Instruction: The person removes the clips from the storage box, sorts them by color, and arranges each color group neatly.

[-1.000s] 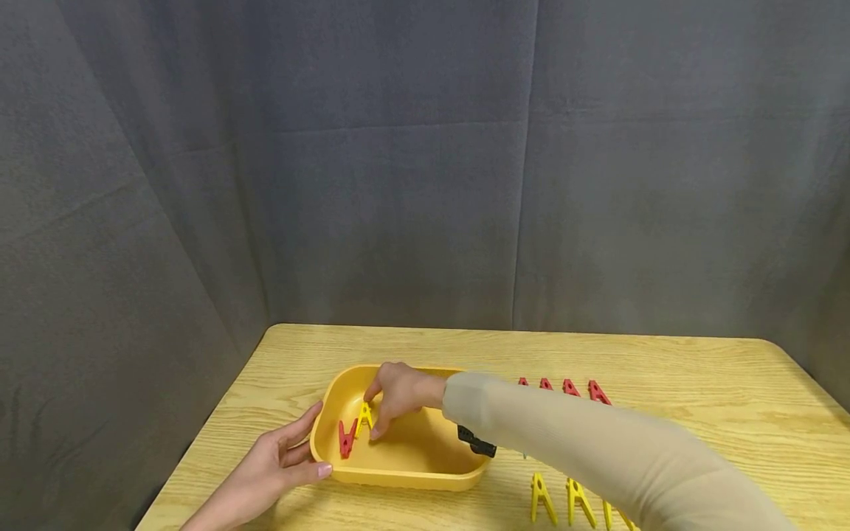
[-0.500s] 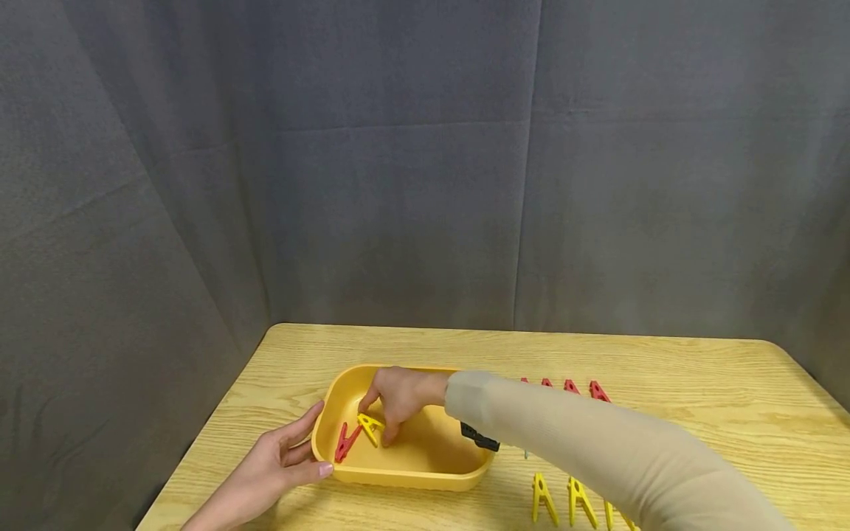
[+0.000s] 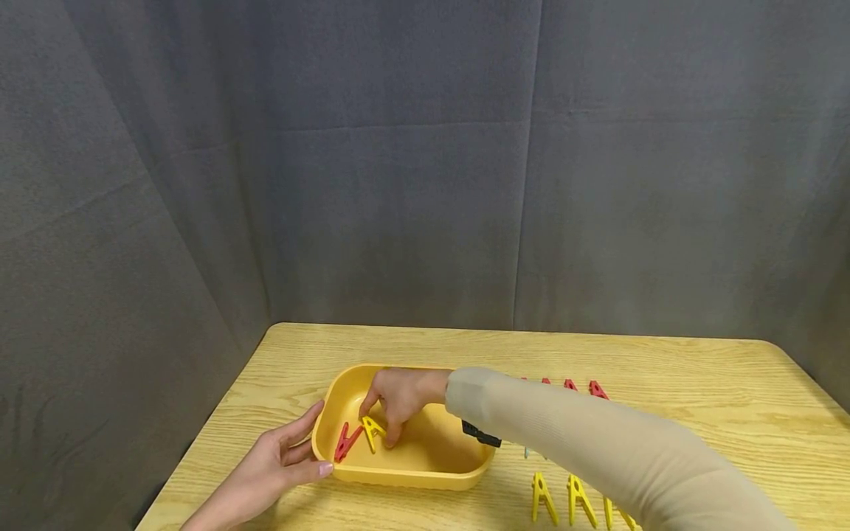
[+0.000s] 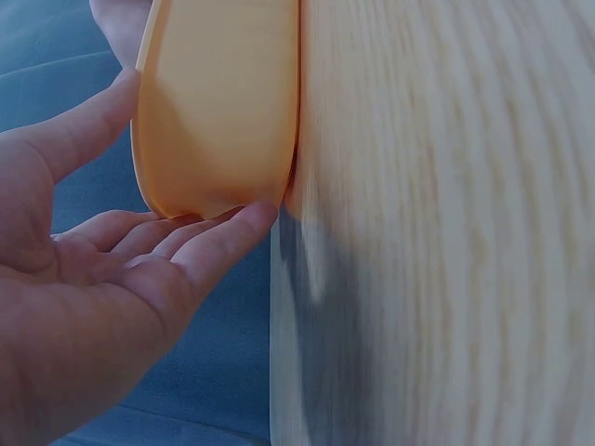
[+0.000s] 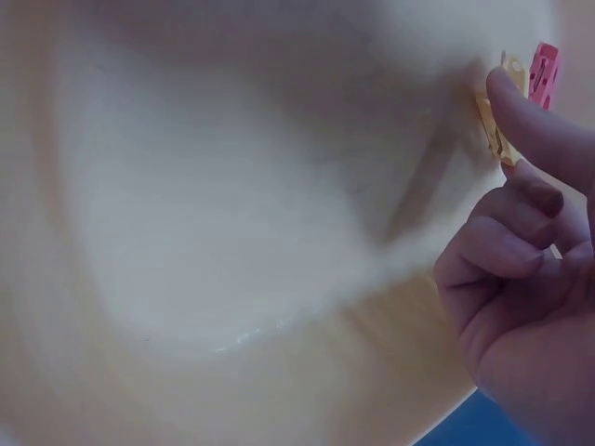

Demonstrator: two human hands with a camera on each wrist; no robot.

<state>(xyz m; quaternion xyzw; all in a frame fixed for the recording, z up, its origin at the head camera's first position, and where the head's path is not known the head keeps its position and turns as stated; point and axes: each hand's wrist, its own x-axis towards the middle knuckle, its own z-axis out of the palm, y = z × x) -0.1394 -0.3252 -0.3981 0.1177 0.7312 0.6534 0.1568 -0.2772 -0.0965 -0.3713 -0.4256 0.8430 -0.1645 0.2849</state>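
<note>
A yellow tub [image 3: 412, 478] stands on the table. Straight fingers of my left hand [image 3: 282, 457] touch its left end, with the thumb at the near corner; the left wrist view shows that thumb against the rim. Inside the tub my right hand [image 3: 398, 398] pinches a yellow clothespin [image 3: 373, 435] between thumb and index finger, its legs spread near the floor. A red clothespin [image 3: 345, 444] lies just left of it, legs apart and close to the yellow one. In the right wrist view, the yellow clothespin [image 5: 498, 130] partly hides behind the thumb, with the red one [image 5: 545, 72] beyond.
Right of the tub, red clothespins [image 3: 598, 389] form a row at the back. Yellow clothespins [image 3: 543, 498] line up nearer the front. My right sleeve [image 3: 571, 428] crosses between and covers parts of both rows. A grey curtain [image 3: 398, 184] hangs behind the wooden table [image 3: 717, 383].
The yellow clothespin has shifted slightly right and turned with my right hand. The red clothespin has tilted, its legs swinging right. My left hand stays at the tub.
</note>
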